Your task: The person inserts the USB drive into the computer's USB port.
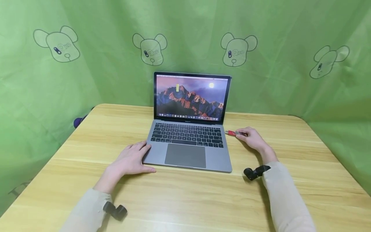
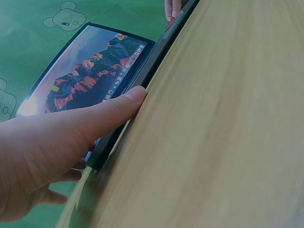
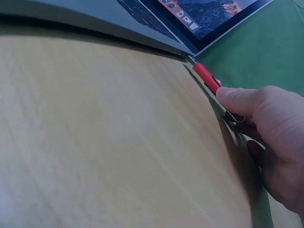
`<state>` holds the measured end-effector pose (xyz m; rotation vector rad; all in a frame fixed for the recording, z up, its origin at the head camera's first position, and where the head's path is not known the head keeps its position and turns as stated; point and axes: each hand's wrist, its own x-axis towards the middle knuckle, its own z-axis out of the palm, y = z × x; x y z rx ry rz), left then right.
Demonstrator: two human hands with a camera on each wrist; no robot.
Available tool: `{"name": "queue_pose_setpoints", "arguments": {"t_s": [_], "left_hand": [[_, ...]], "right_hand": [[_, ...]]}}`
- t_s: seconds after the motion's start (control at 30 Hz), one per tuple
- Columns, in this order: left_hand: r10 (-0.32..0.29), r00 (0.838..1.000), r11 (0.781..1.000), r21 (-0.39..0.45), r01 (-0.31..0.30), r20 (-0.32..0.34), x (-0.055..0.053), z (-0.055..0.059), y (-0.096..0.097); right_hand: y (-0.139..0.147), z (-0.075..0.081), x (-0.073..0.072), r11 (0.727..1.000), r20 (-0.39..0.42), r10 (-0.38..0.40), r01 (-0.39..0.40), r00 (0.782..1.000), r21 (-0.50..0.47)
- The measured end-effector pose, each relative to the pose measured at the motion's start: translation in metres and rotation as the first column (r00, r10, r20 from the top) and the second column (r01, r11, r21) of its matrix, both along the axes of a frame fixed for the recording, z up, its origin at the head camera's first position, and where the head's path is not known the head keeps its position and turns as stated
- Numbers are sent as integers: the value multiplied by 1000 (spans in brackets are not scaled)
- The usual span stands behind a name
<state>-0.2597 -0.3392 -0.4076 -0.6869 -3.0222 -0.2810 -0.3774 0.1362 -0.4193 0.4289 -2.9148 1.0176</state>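
A grey laptop stands unfolded, its lit screen showing mountains. My left hand rests at its front left corner, the thumb stretched along the front edge and the other fingers beside the left side. To the right of the keyboard, my right hand pinches a red USB flash drive between thumb and fingers. The drive's metal plug points at the laptop's right side, its tip right by the edge near the hinge. A small loop hangs by the pinching fingers.
Under everything lies a wooden table with rounded back corners. Green cloth printed with bear heads hangs behind and at the sides. Something purple shows past the left edge. Black wrist cameras sit on both sleeves.
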Motion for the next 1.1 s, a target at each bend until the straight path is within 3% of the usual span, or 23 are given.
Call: {"name": "queue_pose_setpoints", "arguments": {"t_s": [1.1], "left_hand": [[-3,1000,1000,8,3,-1,0,-1,0]], "right_hand": [[2,0,2,999,40,38,-37,998,-21]]}}
